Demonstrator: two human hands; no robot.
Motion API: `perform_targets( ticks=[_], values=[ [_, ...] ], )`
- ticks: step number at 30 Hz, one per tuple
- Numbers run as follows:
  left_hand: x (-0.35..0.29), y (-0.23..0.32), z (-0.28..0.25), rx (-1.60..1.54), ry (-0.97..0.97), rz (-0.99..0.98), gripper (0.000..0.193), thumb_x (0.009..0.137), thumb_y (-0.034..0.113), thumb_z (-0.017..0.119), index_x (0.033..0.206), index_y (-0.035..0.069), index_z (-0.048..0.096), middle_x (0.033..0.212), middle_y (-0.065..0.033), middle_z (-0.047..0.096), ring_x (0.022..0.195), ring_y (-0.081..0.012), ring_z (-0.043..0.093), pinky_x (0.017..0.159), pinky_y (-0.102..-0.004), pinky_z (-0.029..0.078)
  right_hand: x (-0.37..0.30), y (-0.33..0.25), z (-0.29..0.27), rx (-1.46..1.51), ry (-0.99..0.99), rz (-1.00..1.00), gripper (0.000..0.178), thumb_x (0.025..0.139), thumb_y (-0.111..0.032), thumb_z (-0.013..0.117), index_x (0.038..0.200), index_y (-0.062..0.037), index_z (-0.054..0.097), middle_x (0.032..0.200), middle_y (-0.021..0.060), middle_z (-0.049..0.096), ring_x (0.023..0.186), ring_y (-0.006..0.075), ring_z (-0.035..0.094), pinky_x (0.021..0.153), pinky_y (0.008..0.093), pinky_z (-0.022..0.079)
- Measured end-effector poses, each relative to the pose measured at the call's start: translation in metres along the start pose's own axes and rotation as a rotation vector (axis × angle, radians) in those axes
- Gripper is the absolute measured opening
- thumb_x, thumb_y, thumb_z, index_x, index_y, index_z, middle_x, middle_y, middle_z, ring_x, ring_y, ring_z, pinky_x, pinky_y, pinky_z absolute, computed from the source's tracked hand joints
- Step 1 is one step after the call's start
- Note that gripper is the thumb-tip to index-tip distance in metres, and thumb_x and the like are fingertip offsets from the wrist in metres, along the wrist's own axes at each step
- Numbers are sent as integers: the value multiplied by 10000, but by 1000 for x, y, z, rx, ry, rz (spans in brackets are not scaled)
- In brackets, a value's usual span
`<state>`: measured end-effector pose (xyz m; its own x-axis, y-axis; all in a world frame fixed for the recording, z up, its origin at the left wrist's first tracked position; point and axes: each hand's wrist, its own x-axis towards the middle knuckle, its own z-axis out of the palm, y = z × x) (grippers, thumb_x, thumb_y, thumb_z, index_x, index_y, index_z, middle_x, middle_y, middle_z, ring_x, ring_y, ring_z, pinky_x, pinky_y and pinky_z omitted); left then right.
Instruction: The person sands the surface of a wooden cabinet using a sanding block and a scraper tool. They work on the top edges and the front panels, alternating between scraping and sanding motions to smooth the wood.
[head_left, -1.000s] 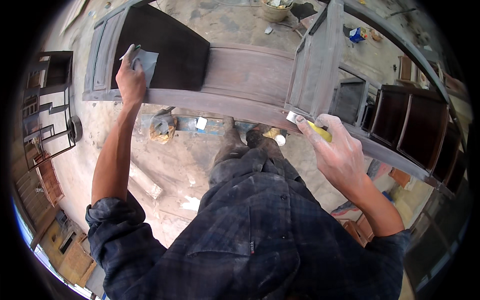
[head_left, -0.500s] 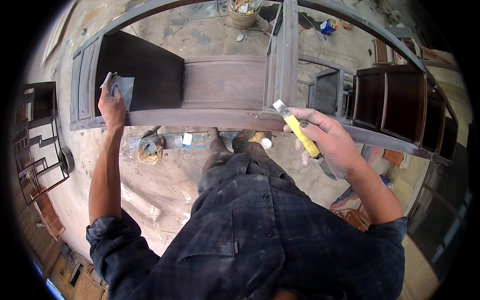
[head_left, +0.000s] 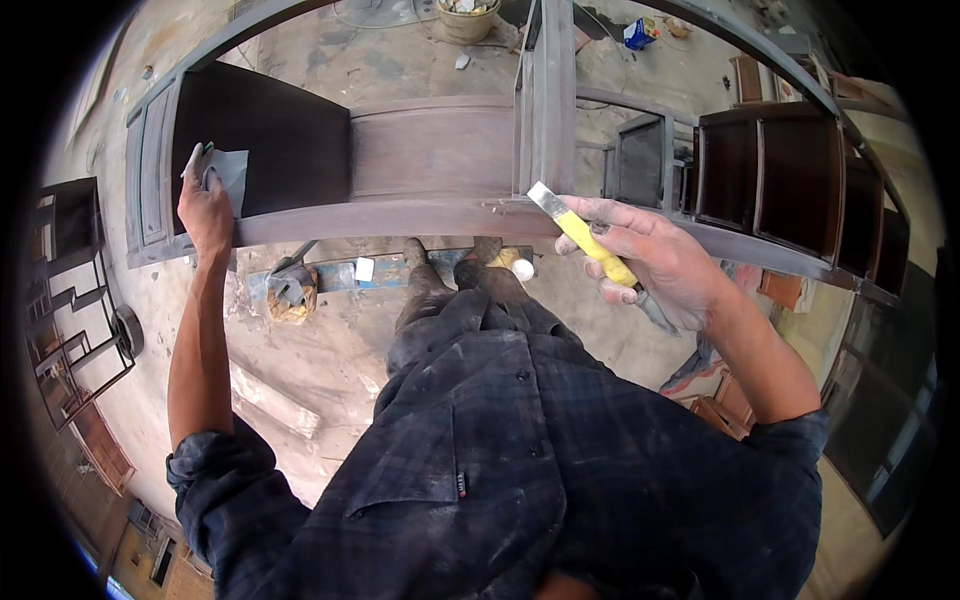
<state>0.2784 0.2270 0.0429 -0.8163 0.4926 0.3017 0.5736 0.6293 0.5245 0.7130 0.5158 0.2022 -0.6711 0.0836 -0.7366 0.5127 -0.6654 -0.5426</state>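
Note:
My right hand (head_left: 655, 258) is closed around a putty knife (head_left: 582, 235) with a yellow handle. Its flat metal blade points up and left, whitish at the tip, just in front of the cabinet's front rail. A grey, blade-like piece (head_left: 657, 313) sticks out below that palm; what it belongs to is unclear. At the left end of the dark wooden cabinet (head_left: 430, 150), my left hand (head_left: 207, 210) pinches a thin grey sheet (head_left: 231, 178) against the dark panel's background. A small green-tipped bit shows by its fingertips. Both hands look dusty.
The cabinet frame spans the view before me, with an upright post (head_left: 545, 110) near its middle. A basket (head_left: 468, 20) of scraps and a blue can (head_left: 641, 33) stand beyond. By my feet are a bag (head_left: 291, 291) and a white cup (head_left: 522, 269). More furniture (head_left: 90, 300) lies left.
The whole scene has shifted slightly left and up in view. My right hand has tilted the putty knife a little, and more of its fingers show. The left hand keeps its grip.

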Motion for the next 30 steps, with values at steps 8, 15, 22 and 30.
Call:
perform_targets(
  ticks=[8, 15, 22, 30],
  values=[
    [1, 11, -4, 50, 16, -2, 454, 961, 58, 572, 1411, 118, 588, 1270, -120, 709, 1187, -281, 671, 1021, -358, 494, 1, 28, -1, -1554, 308, -860, 505, 774, 37, 692, 1252, -123, 713, 1115, 128, 633, 930, 289, 673, 714, 369, 591],
    [-2, 11, -3, 29, 18, -9, 454, 956, 61, 568, 1404, 129, 596, 1255, -138, 710, 1152, -308, 683, 1004, -375, 506, 13, 35, -7, -1677, 349, -1050, 502, 758, 34, 700, 1238, -114, 715, 1093, 115, 646, 950, 287, 676, 729, 375, 602],
    [-1, 8, -3, 16, 16, -6, 462, 949, 57, 580, 1406, 121, 593, 1250, -138, 712, 1155, -301, 682, 1003, -371, 504, 11, 33, -3, -1715, 323, -1004, 512, 735, 36, 691, 1228, -104, 712, 1105, 118, 633, 966, 297, 642, 709, 373, 577],
    [-2, 17, -6, 54, -22, -39, 488, 935, 38, 589, 1419, 101, 578, 1279, -116, 708, 1191, -253, 671, 1044, -336, 475, 18, 33, 0, -1716, 306, -1036, 539, 707, 41, 659, 1225, -98, 712, 1111, 116, 612, 962, 291, 636, 715, 368, 576]
  ],
)
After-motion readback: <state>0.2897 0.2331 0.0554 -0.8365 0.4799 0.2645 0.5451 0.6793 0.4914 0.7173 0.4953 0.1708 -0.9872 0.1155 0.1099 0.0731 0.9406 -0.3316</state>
